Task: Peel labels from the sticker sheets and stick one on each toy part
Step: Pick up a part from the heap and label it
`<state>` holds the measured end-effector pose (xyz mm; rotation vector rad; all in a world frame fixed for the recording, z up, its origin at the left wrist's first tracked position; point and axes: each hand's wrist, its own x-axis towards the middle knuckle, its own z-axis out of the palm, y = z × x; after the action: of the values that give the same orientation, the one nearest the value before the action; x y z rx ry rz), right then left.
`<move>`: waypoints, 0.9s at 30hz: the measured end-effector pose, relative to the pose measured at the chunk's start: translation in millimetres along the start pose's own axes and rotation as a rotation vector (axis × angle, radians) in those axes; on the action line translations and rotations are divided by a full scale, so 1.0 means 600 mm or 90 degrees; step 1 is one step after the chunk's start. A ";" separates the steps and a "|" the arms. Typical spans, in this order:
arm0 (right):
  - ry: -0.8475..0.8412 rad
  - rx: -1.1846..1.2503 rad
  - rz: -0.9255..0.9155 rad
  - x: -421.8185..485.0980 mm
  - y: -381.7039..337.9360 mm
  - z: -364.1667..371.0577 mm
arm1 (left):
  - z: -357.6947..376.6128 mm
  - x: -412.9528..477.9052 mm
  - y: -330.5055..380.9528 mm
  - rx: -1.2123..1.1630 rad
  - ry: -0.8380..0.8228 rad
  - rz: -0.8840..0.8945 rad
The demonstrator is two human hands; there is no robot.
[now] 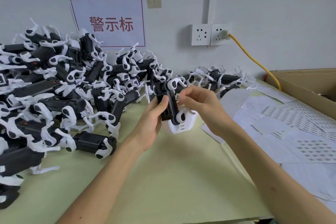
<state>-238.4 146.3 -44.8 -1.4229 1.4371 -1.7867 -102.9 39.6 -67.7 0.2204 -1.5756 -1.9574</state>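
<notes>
A black-and-white toy part, shaped like a robot dog body with white legs, is held up at the centre of the view. My left hand grips its black body from the left. My right hand pinches a small white label against the toy's right side with thumb and forefinger. Sticker sheets printed with rows of small labels lie on the table to the right.
A big heap of the same toy parts covers the left of the green table, and a smaller group lies behind my hands. A cardboard box stands at the far right. A yellow cable hangs from a wall socket.
</notes>
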 end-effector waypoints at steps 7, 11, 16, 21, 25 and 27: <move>0.011 -0.011 -0.002 -0.002 -0.003 0.002 | 0.001 0.001 -0.005 0.058 0.022 0.021; 0.013 -0.033 -0.013 -0.003 -0.003 0.003 | 0.001 0.002 -0.008 0.090 0.018 0.028; 0.018 -0.051 -0.008 -0.002 -0.002 0.003 | 0.003 0.002 -0.010 0.106 0.024 0.037; 0.035 -0.081 -0.013 -0.001 0.002 0.004 | 0.003 0.001 -0.011 0.123 0.027 0.041; 0.040 -0.078 -0.019 0.000 0.002 0.003 | 0.003 0.000 -0.011 0.137 0.027 0.042; 0.041 -0.082 -0.021 0.000 0.003 0.003 | 0.003 0.000 -0.011 0.143 0.028 0.041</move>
<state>-237.2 144.8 -46.5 -1.4720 1.5962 -1.8043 -106.0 42.0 -73.5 0.2972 -1.7520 -1.7147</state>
